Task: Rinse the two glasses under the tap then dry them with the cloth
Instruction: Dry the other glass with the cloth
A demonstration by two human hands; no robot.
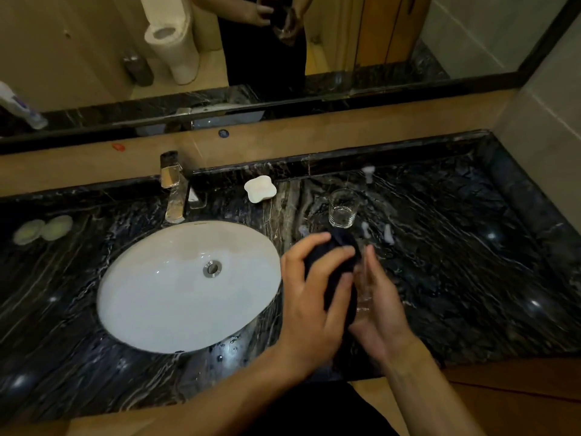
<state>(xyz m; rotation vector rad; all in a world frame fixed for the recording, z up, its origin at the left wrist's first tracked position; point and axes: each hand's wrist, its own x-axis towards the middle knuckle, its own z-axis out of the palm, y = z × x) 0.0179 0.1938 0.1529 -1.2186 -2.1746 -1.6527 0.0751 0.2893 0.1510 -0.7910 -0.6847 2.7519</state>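
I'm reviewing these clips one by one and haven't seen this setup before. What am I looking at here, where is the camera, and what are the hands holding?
There is no robot: a person wears a camera on the head, looking down at their own hands over a dark marble counter. The left hand grips a dark cloth and works it against a clear glass that the right hand holds, so this is the drying step. A second glass stands upright on the counter behind them. To the left are the white sink, the tap and a white soap dish. The mirror above reflects the person.
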